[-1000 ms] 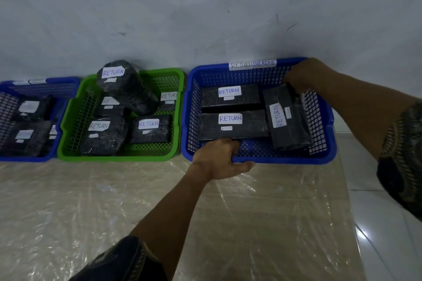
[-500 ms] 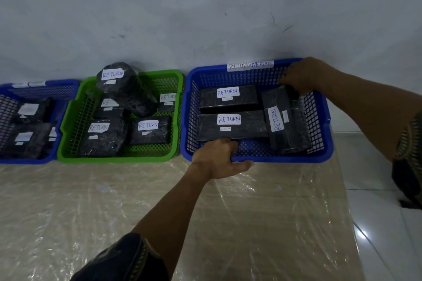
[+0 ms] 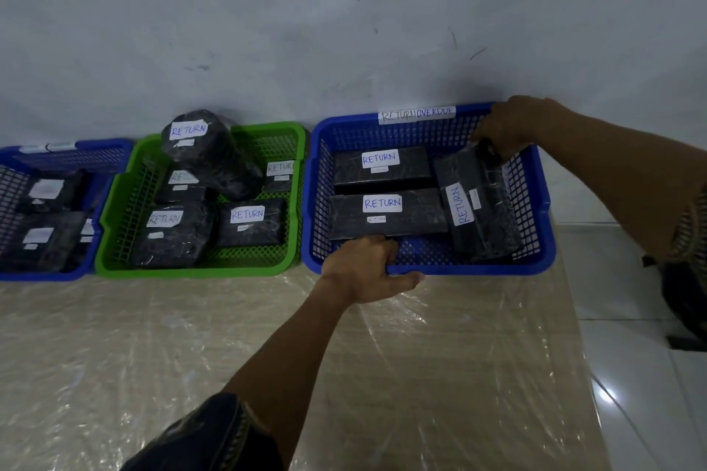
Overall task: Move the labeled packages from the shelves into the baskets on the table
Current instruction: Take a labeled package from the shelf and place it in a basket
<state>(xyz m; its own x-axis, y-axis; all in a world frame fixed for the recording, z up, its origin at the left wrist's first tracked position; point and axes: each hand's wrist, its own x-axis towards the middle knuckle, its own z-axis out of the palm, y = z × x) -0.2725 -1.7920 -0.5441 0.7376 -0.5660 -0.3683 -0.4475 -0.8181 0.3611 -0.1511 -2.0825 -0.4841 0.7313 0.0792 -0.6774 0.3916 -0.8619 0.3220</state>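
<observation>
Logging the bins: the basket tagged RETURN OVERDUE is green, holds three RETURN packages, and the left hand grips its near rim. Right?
Wrong colour: in the head view the tagged basket is blue; the green basket sits beside it. The rest holds: three packages inside, left hand gripping its near rim.

The near table (image 3: 114,375) is open for passing. Along its far edge the left blue basket (image 3: 76,146), green basket (image 3: 191,271) and right blue basket (image 3: 478,270) sit rim to rim against the wall (image 3: 344,31), packages (image 3: 386,218) crowding their floors.
</observation>
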